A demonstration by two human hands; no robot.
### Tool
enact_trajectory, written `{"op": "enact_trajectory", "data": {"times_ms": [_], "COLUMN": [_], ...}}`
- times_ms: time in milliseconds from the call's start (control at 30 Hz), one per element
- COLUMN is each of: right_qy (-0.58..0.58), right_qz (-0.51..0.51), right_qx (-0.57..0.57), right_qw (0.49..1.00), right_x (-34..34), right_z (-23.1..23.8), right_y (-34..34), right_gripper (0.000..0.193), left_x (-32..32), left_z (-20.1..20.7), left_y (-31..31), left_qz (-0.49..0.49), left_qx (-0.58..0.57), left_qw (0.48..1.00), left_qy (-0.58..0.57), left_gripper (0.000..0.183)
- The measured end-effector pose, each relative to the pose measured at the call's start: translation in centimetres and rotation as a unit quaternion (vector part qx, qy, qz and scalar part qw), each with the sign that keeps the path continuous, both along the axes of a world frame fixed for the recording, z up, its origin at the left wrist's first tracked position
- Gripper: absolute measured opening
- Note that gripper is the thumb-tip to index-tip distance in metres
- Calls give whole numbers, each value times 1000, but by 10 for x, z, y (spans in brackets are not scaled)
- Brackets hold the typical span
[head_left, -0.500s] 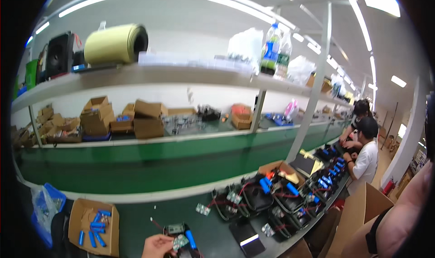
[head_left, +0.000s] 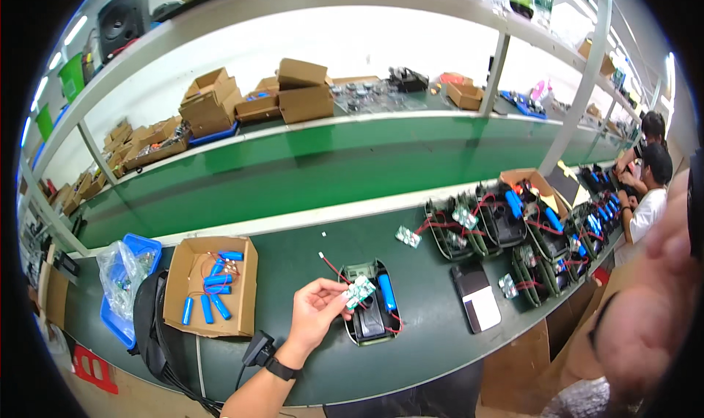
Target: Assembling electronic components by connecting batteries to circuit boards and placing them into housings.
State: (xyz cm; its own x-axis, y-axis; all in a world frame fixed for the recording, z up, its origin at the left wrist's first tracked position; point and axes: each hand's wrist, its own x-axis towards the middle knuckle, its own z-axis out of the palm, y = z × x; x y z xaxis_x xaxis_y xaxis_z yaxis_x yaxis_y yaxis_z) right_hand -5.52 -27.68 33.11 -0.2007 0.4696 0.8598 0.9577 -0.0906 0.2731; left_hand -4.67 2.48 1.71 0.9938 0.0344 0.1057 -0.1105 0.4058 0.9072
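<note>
Our right arm (head_left: 636, 345) was blurred and cut off, we couldn't tell its hand's state; our left hand (head_left: 314, 314) pinched a green-and-white circuit board (head_left: 360, 292), partly hiding a casing (head_left: 372, 320) toward the counter's (head_left: 425, 359) front edge.

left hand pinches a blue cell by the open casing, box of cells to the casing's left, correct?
Not a blue cell: the head view shows the left hand pinching a green circuit board by the open casing, with the box of cells to the casing's left.
</note>
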Motion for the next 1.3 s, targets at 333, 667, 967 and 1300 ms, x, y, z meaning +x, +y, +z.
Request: {"op": "enact_trajectory", "data": {"times_ms": [333,667,967,1300], "right_qy": [551,679,598,599], "right_qz": [-125,14,9,-1], "right_qx": [-123,-130,-102,-72], "right_qw": [816,723,795,798], "right_x": [80,80,76,70], "right_z": [-238,-275,-284,-284], "right_y": [129,143,132,133], "right_gripper": [26,18,11,13], "left_x": [-4,-2,-6,-11], "left_z": [0,-2,3,3], "left_y": [31,27,16,11], "left_qz": [181,174,167,167], "left_qx": [-92,-19,65,176], "left_qw": [976,982,982,968], "left_qy": [-78,-71,-66,-63], "left_gripper": [9,16,34,36]}}
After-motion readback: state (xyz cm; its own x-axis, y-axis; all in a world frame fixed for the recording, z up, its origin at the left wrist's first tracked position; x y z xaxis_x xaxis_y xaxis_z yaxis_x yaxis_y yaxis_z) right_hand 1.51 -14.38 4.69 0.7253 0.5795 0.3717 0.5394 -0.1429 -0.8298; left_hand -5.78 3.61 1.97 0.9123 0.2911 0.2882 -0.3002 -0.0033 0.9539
